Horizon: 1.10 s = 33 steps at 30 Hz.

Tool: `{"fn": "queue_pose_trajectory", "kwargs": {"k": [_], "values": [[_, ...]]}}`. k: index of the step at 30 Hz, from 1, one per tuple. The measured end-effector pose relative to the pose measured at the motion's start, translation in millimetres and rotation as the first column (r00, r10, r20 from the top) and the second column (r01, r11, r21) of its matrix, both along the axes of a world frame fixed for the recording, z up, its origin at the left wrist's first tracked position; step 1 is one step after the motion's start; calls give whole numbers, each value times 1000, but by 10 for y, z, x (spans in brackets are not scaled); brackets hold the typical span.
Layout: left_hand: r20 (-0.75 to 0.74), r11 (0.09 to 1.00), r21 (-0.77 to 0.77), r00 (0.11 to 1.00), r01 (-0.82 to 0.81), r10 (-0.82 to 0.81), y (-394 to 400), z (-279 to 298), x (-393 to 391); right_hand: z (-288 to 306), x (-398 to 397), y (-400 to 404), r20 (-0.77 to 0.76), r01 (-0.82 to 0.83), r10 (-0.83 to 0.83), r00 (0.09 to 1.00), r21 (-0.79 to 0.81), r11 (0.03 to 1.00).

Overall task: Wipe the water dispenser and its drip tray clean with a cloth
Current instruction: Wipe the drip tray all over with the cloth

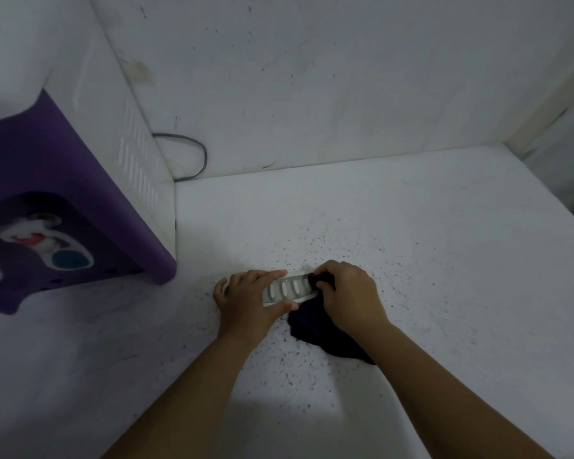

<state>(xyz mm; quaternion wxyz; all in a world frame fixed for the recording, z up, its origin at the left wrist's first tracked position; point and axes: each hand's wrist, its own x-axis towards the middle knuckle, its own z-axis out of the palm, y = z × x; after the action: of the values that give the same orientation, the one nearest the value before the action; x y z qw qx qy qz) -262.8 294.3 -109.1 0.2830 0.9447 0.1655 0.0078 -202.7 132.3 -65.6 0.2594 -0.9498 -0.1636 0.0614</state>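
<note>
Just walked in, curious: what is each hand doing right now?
Left hand: holds the white drip tray steady, fingers and thumb round its edges.
Right hand: grips the dark cloth, pressing it onto the tray's right end.

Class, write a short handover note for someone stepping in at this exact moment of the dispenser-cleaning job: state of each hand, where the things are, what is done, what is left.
Left hand: holds the white slotted drip tray steady on the speckled floor, fingers over its left end.
Right hand: grips the dark cloth and presses a fold of it on the tray's right end; the rest of the cloth trails on the floor.
Water dispenser: stands apart at the left, purple front with its taps, tray slot vacant.
Done: tray taken out, wiping under way.
Left: finish the tray, refit it, and wipe the dispenser if that is still undone; nothing here shows whether it is.
</note>
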Motion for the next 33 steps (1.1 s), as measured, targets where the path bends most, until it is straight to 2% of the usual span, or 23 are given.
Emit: {"fn": "queue_pose_trajectory", "kwargs": {"k": [3,6,9,15,21,26,33], "values": [[-11,1000,2,1000,-4,5,7,-4,5,69,-45,68,-40,-35,36,999,21,999],[-42,999,-35,999,-7,6,20,0,24,32,-10,151,-109,-52,44,993,-72,996],[-65,998,-61,998,20,-24,57,-10,38,20,66,193,-136,-38,25,990,-97,995],[-79,990,-122,994,65,-75,141,-53,47,-6,45,273,-29,-44,41,999,-121,992],[-69,991,-112,994,72,-80,128,-27,43,-14,44,229,-61,-62,55,997,-112,992],[-40,976,-209,997,54,-64,156,-94,61,-56,67,369,-31,-40,35,999,-161,986],[-52,993,-99,997,58,-63,143,-60,60,-57,31,254,-118,-167,147,982,-183,969]]}}
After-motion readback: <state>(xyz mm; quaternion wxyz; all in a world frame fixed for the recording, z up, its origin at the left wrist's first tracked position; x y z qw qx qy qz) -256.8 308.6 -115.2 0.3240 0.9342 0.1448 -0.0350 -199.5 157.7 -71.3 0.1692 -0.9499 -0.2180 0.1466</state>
